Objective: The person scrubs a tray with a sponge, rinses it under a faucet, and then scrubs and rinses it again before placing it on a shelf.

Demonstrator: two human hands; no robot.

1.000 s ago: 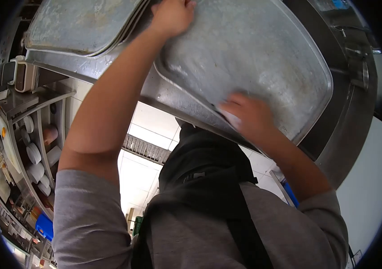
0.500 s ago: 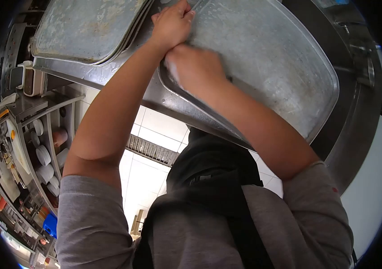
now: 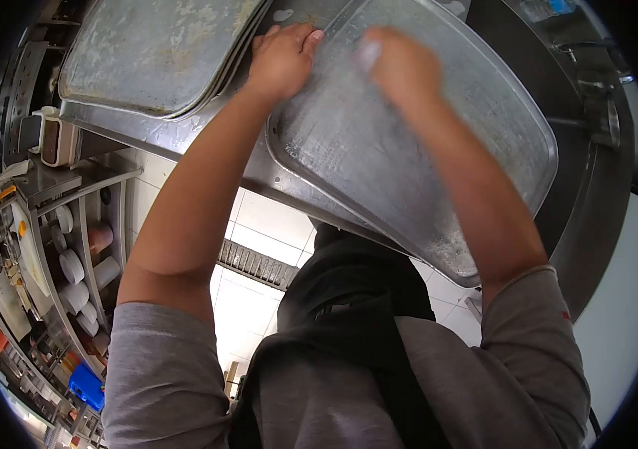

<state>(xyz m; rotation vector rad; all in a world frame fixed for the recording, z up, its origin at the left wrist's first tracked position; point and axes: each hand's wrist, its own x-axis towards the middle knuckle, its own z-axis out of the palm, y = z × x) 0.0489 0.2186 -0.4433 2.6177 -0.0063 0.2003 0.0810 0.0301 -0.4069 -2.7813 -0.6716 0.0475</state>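
Note:
A large metal baking tray (image 3: 476, 150) lies on the steel counter, its near corner jutting past the front edge. Whitish, wet-looking patches mark its surface. My left hand (image 3: 281, 61) is closed on the tray's left rim. Over the upper middle of the tray is my right hand (image 3: 406, 67), smeared by motion. Its fingers are curled in, and something pale shows at the fingertips; I cannot make out what it is.
Left of the tray sits a stack of worn baking trays (image 3: 158, 56). The steel counter (image 3: 259, 176) has a sink edge and tap (image 3: 573, 51) at the right, near a plastic bottle (image 3: 547, 9). Shelves with white bowls (image 3: 72, 266) stand lower left.
My right hand has moved from the tray's left rim, beside my left wrist, up and right across the tray. The tray has turned slightly, its near corner shifting toward me. My left hand stays at the rim.

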